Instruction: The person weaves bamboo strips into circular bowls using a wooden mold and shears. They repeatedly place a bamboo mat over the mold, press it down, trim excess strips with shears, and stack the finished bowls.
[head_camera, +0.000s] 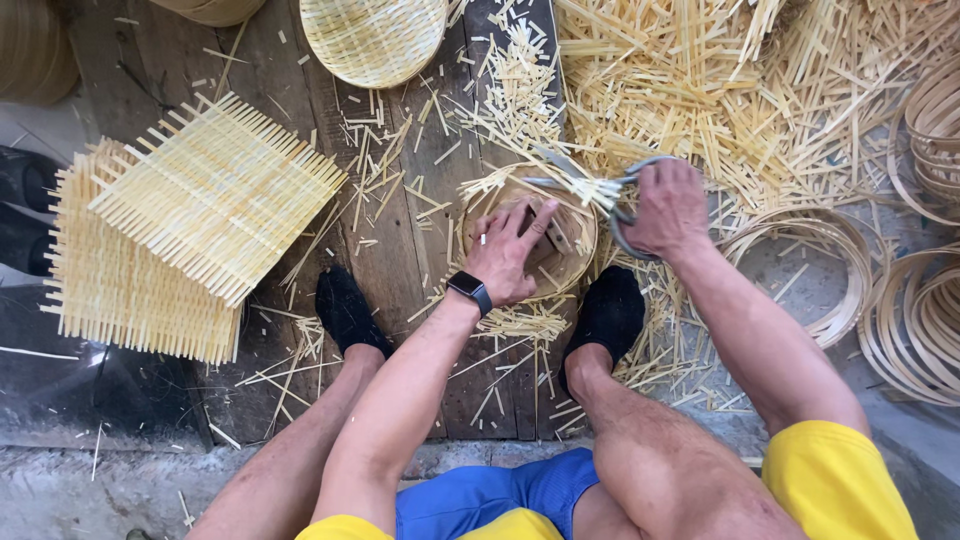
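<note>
While our left hand (508, 250) presses the small basket (572, 262) flat, our right hand (668, 208) grips the shears (600, 186) at 12 o'clock on the rim; we reckon trimming's partway, stray strip ends (510, 182) left.

Bright, even daylight, soft shadows, sharp focus, slight wide-angle bending at edges.

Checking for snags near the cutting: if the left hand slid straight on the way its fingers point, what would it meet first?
The left hand points up and right across the basket. It would likely first meet the strip ends at the shears held by the right hand; depth is unclear.
</note>
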